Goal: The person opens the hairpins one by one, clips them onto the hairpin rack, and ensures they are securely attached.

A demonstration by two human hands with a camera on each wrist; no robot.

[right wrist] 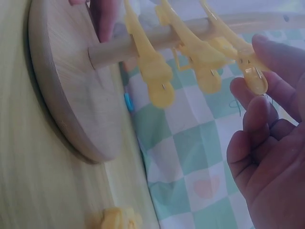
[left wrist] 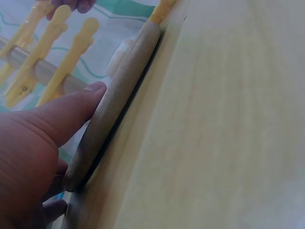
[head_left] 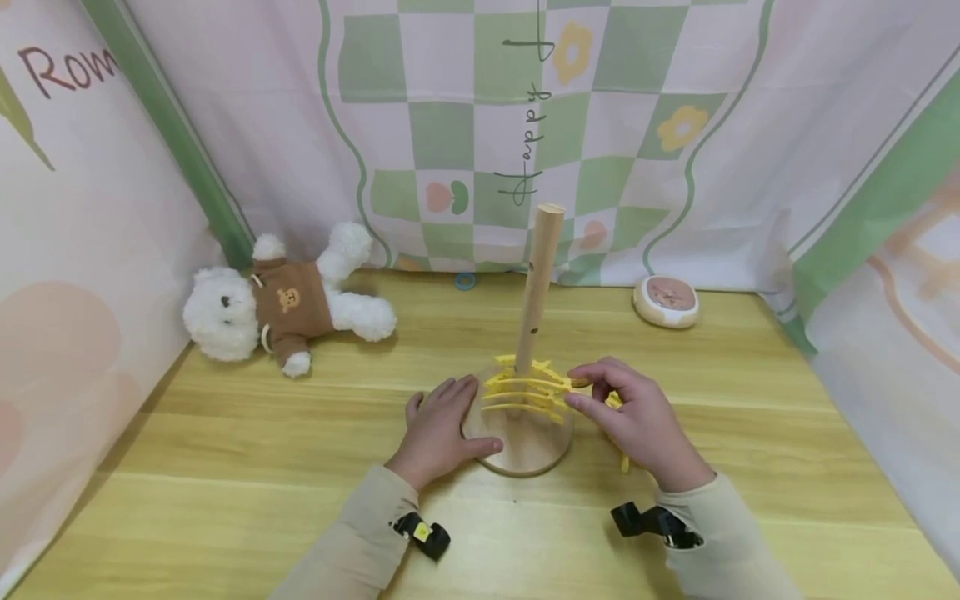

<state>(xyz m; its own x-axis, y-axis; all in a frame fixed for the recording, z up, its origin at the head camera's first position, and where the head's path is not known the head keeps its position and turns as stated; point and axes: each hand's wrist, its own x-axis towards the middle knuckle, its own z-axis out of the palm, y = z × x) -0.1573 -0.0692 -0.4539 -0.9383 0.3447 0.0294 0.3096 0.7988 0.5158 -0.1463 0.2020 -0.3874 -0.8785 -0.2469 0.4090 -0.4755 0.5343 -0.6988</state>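
A wooden post (head_left: 537,287) stands upright on a round wooden base (head_left: 517,450). Several slim yellow pieces with rounded ends (head_left: 522,398) sit stacked around its lower part, spaced apart. My left hand (head_left: 444,429) rests against the base's left edge, fingers fairly straight along the rim, and its thumb (left wrist: 78,107) presses on the upper face. With thumb and fingers, my right hand (head_left: 633,417) pinches the rounded end of the top yellow piece (right wrist: 256,81) at the post's right side. Part of that piece is hidden behind the fingers.
More yellow pieces (right wrist: 119,218) lie on the table right of the base, partly under my right hand. A white teddy in a brown shirt (head_left: 292,300) lies at the back left. A round pink-and-white device (head_left: 667,301) and a blue ring (head_left: 465,281) lie near the rear curtain.
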